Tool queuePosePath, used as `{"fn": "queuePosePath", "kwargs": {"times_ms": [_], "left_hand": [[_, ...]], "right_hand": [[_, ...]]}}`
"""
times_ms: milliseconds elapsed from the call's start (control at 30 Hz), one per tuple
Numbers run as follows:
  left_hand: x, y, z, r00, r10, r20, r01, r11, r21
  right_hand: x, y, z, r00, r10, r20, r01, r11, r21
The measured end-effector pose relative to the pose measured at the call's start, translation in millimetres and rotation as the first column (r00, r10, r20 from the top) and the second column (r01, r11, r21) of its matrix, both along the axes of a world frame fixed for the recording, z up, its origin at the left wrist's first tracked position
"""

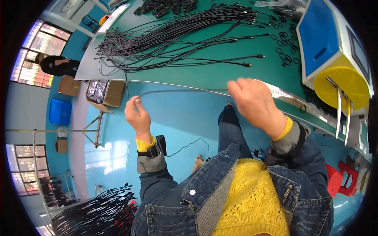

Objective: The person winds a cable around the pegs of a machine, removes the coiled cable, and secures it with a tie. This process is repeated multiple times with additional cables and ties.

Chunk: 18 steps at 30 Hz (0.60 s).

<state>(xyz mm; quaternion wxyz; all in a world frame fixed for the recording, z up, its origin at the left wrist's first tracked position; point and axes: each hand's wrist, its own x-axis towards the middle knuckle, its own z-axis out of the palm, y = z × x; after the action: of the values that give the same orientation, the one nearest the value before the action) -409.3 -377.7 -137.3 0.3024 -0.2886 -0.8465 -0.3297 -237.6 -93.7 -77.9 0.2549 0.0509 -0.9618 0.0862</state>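
Far L of the rm, a person in black (57, 65); below, a blue bin (60, 112). Lower L, a mass of tangled cables (94, 208). Next, an open cardboard box (114, 94) w/ shiny packets (97, 91), near the table's L end. The L hand (138, 117) is raised, thumb & index tip pinching a black cable (177, 91), other fingers curled. The black cable runs nearly level btwn both hands, along the near edge of the green table (275, 74); behind it lies a heap of cables (173, 33), many ends pointing R. R hand (254, 101): back up, fingers bent & pressed tog. on the black cable; from here I can't tell how its thumb sits. Farther R, scattered black rings (284, 37), a machine (321, 39) w/ blue panel & yellow front, and, lower R, a red stool (332, 181)
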Motion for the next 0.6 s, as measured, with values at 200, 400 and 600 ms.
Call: {"fn": "queuePosePath", "kwargs": {"times_ms": [200,400,600], "left_hand": [[161,78,27,0.833,-0.505,0.227,0.545,0.821,-0.172],[253,133,9,-0.22,-0.643,0.734,0.556,0.535,0.635],[336,220,52,-0.82,-0.196,0.537,0.394,0.487,0.779]], "right_hand": [[116,-21,4,0.981,0.053,0.188,-0.054,0.999,-0.003],[199,27,-11,0.995,0.084,0.058,-0.078,0.992,-0.1],[354,122,-8,0.946,-0.197,-0.258,0.204,0.979,-0.001]]}}
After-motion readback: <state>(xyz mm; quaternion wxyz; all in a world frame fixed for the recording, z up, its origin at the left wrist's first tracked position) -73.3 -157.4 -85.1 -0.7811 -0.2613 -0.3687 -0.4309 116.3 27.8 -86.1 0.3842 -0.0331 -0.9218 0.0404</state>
